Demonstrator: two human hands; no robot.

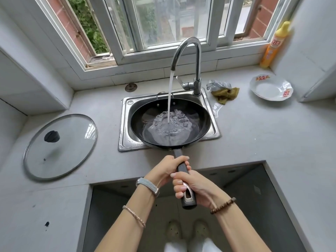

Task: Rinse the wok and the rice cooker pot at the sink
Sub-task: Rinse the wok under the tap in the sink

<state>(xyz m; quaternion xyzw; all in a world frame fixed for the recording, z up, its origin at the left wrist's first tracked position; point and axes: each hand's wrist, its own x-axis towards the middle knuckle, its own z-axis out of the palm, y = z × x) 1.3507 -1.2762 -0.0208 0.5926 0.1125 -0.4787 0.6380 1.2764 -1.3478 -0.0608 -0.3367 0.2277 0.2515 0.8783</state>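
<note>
A black wok [199, 113] is held over a small stainless steel sink [125, 124] set into a pale grey counter [254, 139], seen from above by a head-worn camera. The wok's bowl fills most of the sink opening and its near rim overlaps the sink's front edge. A stream of water [170, 99] falls from a curved chrome faucet [197, 57] into the middle of the wok, where a shallow, bubbling pool is gathered. The wok's long dark handle [182, 169] points towards the person and is gripped by both hands. The left hand [168, 167] is closed round the part nearer the bowl, its fingers [181, 158] curled over the top. The right hand [195, 186] is wrapped round the part nearer the end, its fingers [179, 188] curled tightly about it. A grey watch band [148, 186] is worn on the left wrist and a brown bead bracelet [222, 206] on the right. A glass lid [60, 146] with a black knob is laid flat on the counter well to the left of the sink. An olive rag [224, 94] and a grey scrubber [218, 84] are bunched just right of the faucet base. Further right, a white dish [271, 88] is set on the counter, and a yellow detergent bottle [272, 46] is stood upright in the corner beside the window [163, 20].
</note>
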